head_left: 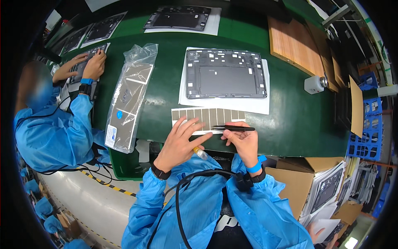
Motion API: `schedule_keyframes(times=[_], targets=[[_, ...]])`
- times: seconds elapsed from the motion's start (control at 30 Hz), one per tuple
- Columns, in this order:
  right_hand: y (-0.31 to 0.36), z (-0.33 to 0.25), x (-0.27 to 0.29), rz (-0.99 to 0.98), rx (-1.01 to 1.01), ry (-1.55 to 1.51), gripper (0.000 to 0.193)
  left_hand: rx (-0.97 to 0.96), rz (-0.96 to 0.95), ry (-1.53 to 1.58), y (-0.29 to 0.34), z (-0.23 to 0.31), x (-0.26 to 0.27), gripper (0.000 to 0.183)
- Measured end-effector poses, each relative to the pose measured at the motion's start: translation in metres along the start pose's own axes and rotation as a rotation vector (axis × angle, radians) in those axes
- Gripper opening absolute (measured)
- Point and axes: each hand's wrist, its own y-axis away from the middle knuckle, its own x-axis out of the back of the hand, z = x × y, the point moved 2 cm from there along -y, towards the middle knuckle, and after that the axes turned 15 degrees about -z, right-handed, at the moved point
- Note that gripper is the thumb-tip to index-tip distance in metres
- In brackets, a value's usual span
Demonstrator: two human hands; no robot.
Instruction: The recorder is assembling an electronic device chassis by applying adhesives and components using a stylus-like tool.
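Part of the sheet of grey patches [210,116], laid on the near side of the tablet shell [226,76], is covered by the left hand [178,143], whose fingers are spread over its left end with nothing seen gripped; how firmly they press cannot be told. The black tweezers [234,128] are pinched by the right hand [242,143] above the sheet, nearer than the shell; whether a patch is touched by their tips cannot be made out. A small yellow-and-clear thing [200,154], nearer still, is partly hidden by the left hand and is hard to identify. White paper [251,105] is mostly covered by the shell, its margins left showing. The near edge of the green table [286,120] is seen just past the sheet, on the side away from the shell. Left of the shell, a strip of table is left between it and a clear plastic bag [130,95]; to its right, a wider stretch is bounded by a white bottle [315,84] and a wooden board [296,47].
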Motion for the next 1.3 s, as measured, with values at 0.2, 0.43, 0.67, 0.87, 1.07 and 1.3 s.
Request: schedule_keyframes(times=[0.2,0.43,0.67,0.87,1.07,1.3], targets=[[0.001,0.002,-0.001,0.129,0.093,0.273,0.025,0.039,-0.211,-0.151,-0.004,-0.003,-0.009,0.058],[-0.007,0.004,-0.009,0.235,0.066,0.139,0.016,0.041,-0.171,-0.11,-0.008,-0.005,-0.011,0.059],[-0.007,0.006,-0.014,0.286,0.097,0.177,0.013,0.058,-0.166,-0.066,-0.008,-0.004,-0.01,0.057],[-0.005,0.007,-0.014,0.292,0.07,0.207,0.014,0.055,-0.16,-0.067,-0.009,-0.004,-0.011,0.056],[-0.004,0.009,-0.013,0.299,0.081,0.205,0.014,0.052,-0.156,-0.054,-0.009,-0.005,-0.012,0.052],[-0.003,0.004,-0.011,0.289,0.059,0.203,0.014,0.059,-0.154,-0.058,-0.008,-0.006,-0.011,0.05]])
